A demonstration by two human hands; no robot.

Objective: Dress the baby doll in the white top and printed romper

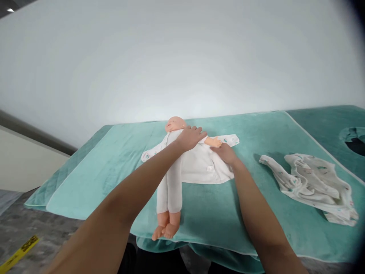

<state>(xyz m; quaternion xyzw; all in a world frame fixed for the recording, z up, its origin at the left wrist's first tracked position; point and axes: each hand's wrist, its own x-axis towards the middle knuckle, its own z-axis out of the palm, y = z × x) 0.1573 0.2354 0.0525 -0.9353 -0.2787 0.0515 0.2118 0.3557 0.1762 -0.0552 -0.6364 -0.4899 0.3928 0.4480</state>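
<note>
A baby doll (174,182) with a bare head and a white body lies on its back, feet toward me. One of its arms is in a sleeve of a white printed baby shirt (199,169), which is spread open under the doll. My left hand (191,137) is closed over the doll's other upper arm, by the shoulder; that bare forearm sticks out to the right. Just below the doll's hand, my right hand (225,153) grips the shirt near its free sleeve, its fingertips partly hidden in the cloth.
A second white printed baby garment (313,186) lies crumpled at the right. The green padded mat (94,179) covers the table, against a pale wall (182,57). A dark opening (356,146) shows in the mat at the far right. Yellow tape (19,253) marks the floor.
</note>
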